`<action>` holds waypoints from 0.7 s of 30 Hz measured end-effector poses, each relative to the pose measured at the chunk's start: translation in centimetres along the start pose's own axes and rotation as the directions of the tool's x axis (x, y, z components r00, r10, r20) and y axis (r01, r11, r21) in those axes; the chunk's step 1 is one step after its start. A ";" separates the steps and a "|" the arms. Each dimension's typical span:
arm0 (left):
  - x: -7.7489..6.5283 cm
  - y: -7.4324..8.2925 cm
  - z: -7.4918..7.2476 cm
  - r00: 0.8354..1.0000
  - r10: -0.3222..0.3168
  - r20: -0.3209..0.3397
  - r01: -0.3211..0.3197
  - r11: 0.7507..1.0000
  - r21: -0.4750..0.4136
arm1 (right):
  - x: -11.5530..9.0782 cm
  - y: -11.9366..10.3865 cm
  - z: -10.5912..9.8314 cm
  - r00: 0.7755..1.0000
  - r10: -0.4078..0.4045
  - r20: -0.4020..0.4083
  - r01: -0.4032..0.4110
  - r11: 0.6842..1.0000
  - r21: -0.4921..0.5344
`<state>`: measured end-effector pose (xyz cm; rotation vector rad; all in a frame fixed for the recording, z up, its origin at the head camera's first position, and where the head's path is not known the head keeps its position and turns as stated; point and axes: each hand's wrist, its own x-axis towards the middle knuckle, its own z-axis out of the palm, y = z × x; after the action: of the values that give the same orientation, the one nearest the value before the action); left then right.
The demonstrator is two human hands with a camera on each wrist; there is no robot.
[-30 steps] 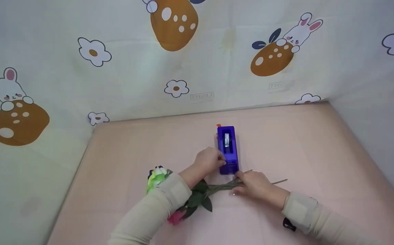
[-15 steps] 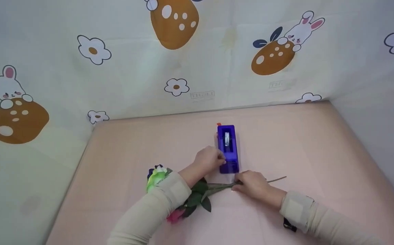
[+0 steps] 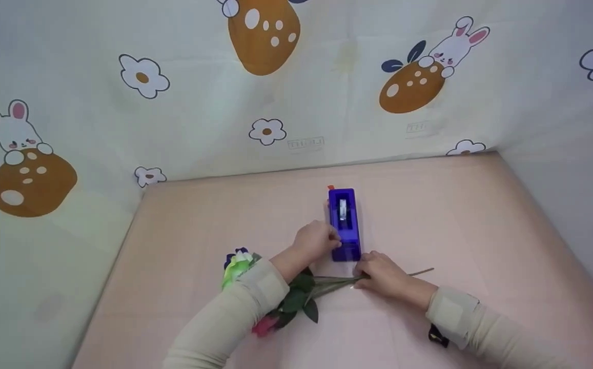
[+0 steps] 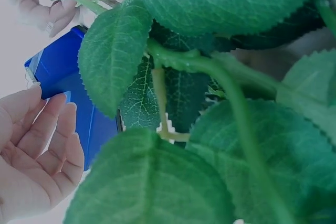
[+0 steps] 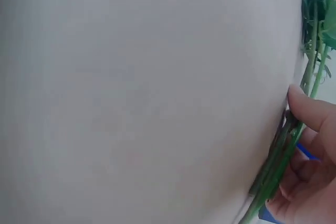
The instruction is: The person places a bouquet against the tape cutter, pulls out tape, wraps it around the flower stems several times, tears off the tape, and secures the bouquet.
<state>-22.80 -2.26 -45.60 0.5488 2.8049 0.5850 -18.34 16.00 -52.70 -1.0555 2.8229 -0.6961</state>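
A blue tape dispenser [image 3: 348, 236] with a roll of tape [image 3: 343, 210] inside stands upright on the table. My left hand [image 3: 317, 240] pinches its left side near the cutter; in the left wrist view the thumb tip is right at the toothed edge. My right hand [image 3: 383, 274] grips a bundle of artificial flower stems [image 3: 333, 281] just in front of the dispenser, thumb and fingers curled round them in the right wrist view. Green leaves [image 3: 292, 301], a green-yellow bloom [image 3: 236, 269] and a pink bloom [image 3: 265, 325] lie to the left, partly hidden by the left forearm.
The table [image 3: 429, 205] has a pinkish cover. Behind it and at its sides hangs a pale cloth [image 3: 199, 128] printed with rabbits and flowers. A small orange piece [image 3: 330, 187] shows at the dispenser's far end. A black object [image 3: 437, 335] shows under the right wrist.
My right hand shifts slightly left, then back right, at the stems, and the stem bundle turns a little with it. My left hand and the dispenser stay in place.
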 end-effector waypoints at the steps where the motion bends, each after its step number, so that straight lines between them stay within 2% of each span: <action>1: 0.0 0.0 0.0 1.000 -0.001 0.000 0.001 1.000 0.000 | 0.0 0.0 -0.1 1.000 -0.008 0.011 0.008 1.000 0.003; 8: 0.0 0.2 -0.1 1.000 -0.006 0.002 0.006 1.000 0.010 | 0.1 0.1 -0.4 0.997 -0.012 0.074 0.007 0.997 0.075; 16: 0.1 0.2 -0.1 1.000 -0.020 0.019 0.020 0.999 0.026 | -0.1 0.2 -0.9 0.996 -0.054 0.072 0.045 0.992 0.117; 21: 0.0 0.2 -0.1 0.999 -0.026 0.024 0.025 1.000 0.019 | -0.3 0.3 -0.7 0.991 -0.019 0.132 -0.005 0.984 0.179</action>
<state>-22.78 -2.09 -45.40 0.5195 2.7934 0.5440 -18.41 16.65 -52.25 -1.0402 2.5895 -0.8295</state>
